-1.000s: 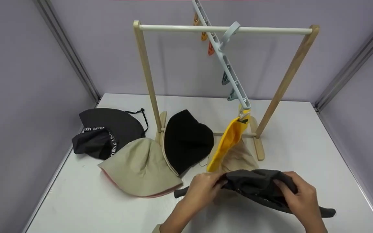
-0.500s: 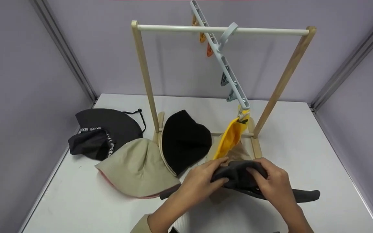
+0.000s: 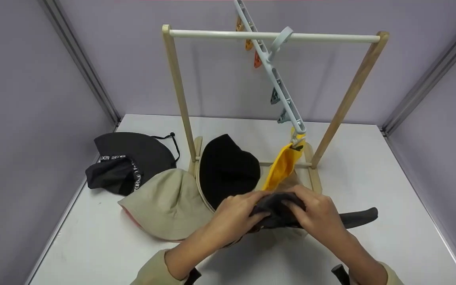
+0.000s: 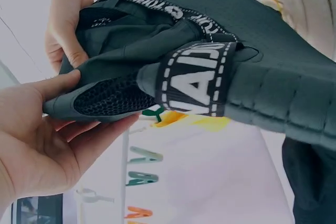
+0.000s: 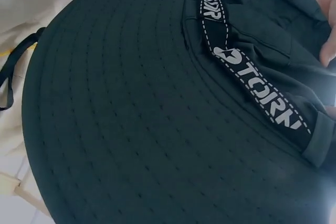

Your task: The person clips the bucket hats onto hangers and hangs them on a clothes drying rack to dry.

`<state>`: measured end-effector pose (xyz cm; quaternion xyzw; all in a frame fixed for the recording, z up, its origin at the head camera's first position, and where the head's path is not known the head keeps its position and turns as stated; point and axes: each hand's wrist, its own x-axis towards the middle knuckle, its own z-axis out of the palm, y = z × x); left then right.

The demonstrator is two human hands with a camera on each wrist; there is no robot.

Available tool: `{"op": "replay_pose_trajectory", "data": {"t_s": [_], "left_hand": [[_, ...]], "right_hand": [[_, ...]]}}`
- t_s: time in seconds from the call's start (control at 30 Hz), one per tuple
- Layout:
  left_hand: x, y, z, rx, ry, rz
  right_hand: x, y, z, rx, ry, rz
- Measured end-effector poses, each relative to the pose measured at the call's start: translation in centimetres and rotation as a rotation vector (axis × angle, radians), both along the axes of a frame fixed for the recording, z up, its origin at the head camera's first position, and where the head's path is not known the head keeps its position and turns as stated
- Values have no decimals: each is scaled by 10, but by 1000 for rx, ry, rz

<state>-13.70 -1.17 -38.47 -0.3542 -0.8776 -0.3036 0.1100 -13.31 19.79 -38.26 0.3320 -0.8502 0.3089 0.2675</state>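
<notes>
A dark wide-brimmed hat (image 3: 277,209) is gathered at its crown between both hands. My left hand (image 3: 232,215) pinches the crown's edge from the left, thumb on the near side, beside a mesh patch seen in the left wrist view. From the right, my right hand (image 3: 317,209) grips the crown too. The stitched brim (image 5: 115,114) and white-lettered band (image 5: 252,80) fill the right wrist view. Just behind the hat hangs a yellow fabric item (image 3: 283,168), clipped to the near end of a pale clip hanger (image 3: 269,65).
The hanger hooks over the white bar (image 3: 327,38) of a wooden rack, with several orange and blue-green clips along it. On the left lie a black brimmed hat (image 3: 141,154), a beige bucket hat (image 3: 168,206) and a black bucket hat (image 3: 228,170). Beige fabric lies behind the held hat.
Both hands have moved left and slightly farther from me with the dark hat, toward the yellow item. They now stand closer together, and the right end of the brim has swung up.
</notes>
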Motion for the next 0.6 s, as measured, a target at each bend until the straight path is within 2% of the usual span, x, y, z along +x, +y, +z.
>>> {"op": "replay_pose_trajectory", "data": {"t_s": [0.13,0.33,0.47,0.6], "left_hand": [[-2,-2,-7,-23,44,31],[-5,-2,-15,-45,35,32],[-6,-2,-16,-43,12,30],[-6,0,-17,-31,-6,32]], "right_hand": [[-5,-3,-1,48,-4,39],[-12,2,3,226,-125,83],[-19,11,22,387,-232,133],[-31,19,53,521,-281,154]]}}
